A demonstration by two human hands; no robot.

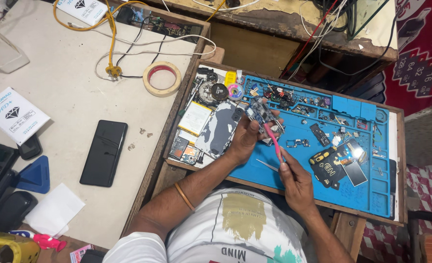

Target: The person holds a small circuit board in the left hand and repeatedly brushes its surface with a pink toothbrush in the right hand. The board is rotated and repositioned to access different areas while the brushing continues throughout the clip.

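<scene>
My left hand (245,139) holds up a small circuit board (259,113) over the blue work mat (294,168). My right hand (296,182) grips a pink-handled tool (273,141), its tip touching the board. Just left of my left hand lie a grey phone back cover (219,127) and a white battery (194,118). Thin metal tweezers (266,165) rest on the mat between my hands.
Small parts and screws fill the mat's far trays (294,100). A black card (330,165) sits right of my hands. On the left table lie a black phone (104,152), a tape roll (162,78), a yellow cable (111,44), a white box (12,114) and a blue pry tool (34,175).
</scene>
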